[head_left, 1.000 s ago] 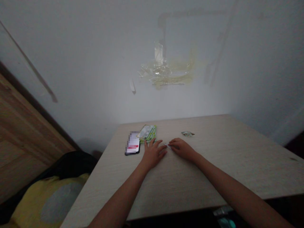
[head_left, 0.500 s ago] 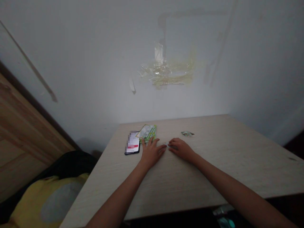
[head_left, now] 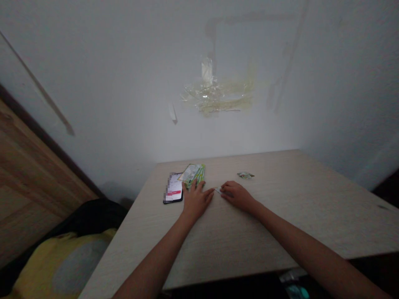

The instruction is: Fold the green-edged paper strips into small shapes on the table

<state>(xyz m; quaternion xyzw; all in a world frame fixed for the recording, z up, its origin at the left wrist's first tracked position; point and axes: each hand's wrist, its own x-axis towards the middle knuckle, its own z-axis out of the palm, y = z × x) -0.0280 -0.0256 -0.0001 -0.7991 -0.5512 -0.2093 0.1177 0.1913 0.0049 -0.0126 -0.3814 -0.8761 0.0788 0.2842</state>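
Observation:
A small, pale, narrow piece point(head_left: 218, 190), perhaps a folded wrapper but too small to make out, lies low over the table between my hands. My right hand point(head_left: 237, 195) has its fingertips closed on the piece's right end. From the other side my left hand point(head_left: 195, 202) reaches in, its index fingertip at the left end. Its other fingers are spread, with tips at the near edge of several green-and-white printed packets point(head_left: 191, 172). Under the packets' corner sits a phone point(head_left: 175, 193) with its screen lit.
On the table point(head_left: 280, 187), beyond my right hand, lies a small crumpled green-and-white wrapper point(head_left: 245, 175). A wall point(head_left: 124, 104) with torn tape stands behind. Left of the table are a yellow-and-grey plush thing point(head_left: 46, 261) and a wooden panel point(head_left: 25, 166).
My left hand has shifted slightly left, and more of the pale piece shows between my hands. The right hand stays almost where it was.

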